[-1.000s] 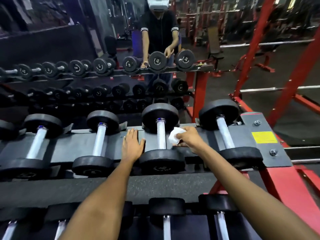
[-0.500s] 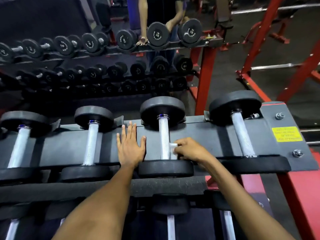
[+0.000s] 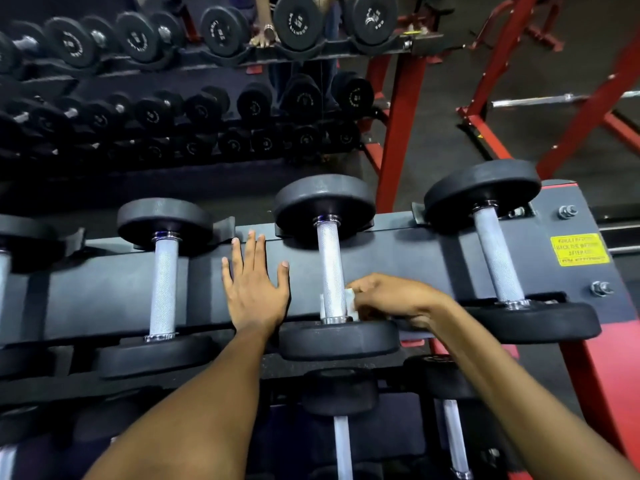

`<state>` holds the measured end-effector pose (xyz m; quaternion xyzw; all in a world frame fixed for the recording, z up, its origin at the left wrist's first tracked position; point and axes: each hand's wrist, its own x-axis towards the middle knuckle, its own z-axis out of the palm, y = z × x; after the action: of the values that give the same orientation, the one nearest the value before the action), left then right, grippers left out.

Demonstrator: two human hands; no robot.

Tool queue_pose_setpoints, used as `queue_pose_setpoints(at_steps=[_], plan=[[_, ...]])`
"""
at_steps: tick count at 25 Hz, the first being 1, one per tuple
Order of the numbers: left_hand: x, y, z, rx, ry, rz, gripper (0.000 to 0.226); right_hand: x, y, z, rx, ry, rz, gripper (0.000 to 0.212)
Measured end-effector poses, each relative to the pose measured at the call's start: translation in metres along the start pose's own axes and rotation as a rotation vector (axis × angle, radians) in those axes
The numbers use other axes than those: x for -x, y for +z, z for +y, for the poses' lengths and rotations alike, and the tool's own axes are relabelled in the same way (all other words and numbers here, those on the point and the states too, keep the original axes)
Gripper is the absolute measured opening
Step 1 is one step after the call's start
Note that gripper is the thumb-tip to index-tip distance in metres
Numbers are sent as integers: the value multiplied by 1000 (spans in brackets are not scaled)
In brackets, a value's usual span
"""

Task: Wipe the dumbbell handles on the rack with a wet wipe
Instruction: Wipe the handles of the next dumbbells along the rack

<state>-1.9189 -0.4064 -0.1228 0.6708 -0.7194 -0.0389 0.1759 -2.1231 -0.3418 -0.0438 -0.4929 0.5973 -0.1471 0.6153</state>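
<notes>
A dumbbell with black ends and a knurled silver handle [image 3: 330, 261] lies across the grey top shelf of the rack [image 3: 104, 292]. My right hand [image 3: 391, 299] holds a white wet wipe [image 3: 348, 301] wrapped round the near end of that handle; most of the wipe is hidden under my fingers. My left hand [image 3: 254, 289] lies flat on the shelf just left of this dumbbell, fingers straight and spread. Two more dumbbell handles, one on the left [image 3: 164, 289] and one on the right [image 3: 497, 258], lie on the same shelf.
A lower shelf holds more dumbbells [image 3: 341, 441]. A mirror behind shows rows of black dumbbells [image 3: 138, 39] and a reflected hand [image 3: 265, 38]. Red frame posts [image 3: 398, 133] stand to the right. A yellow label [image 3: 580, 249] sits on the shelf's right end.
My right hand brought the wipe from beside the handle onto it and slid down to its near end. The view tilted down and closer. My left hand stayed flat on the shelf.
</notes>
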Motion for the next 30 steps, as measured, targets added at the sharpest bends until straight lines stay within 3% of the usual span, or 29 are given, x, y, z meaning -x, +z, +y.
queue_pose_setpoints(at_steps=[2, 5, 8, 11, 15, 20, 24, 27, 30], plan=[[0, 1, 0, -3, -3, 1, 70, 3, -5, -2, 119, -23, 34, 14], [0, 1, 0, -2, -2, -1, 72, 10, 1, -3, -16, 1, -53, 11], [0, 0, 0, -4, 5, -4, 73, 17, 0, -2, 112, -17, -2, 36], [0, 0, 0, -3, 3, 2, 72, 21, 2, -14, 236, 32, 62, 49], [1, -1, 1, 5, 1, 6, 72, 34, 26, -54, 869, 34, 176, 15], [-2, 4, -4, -22, 27, 16, 75, 21, 40, -106, 1020, -266, -19, 24], [-3, 3, -1, 13, -5, 5, 73, 3, 40, -99, 1328, -175, -230, 25], [-3, 3, 0, 23, 4, 16, 71, 10, 32, -94, 1321, -212, -217, 40], [-1, 4, -2, 32, -4, 21, 70, 18, 25, -89, 1200, -282, -246, 41]])
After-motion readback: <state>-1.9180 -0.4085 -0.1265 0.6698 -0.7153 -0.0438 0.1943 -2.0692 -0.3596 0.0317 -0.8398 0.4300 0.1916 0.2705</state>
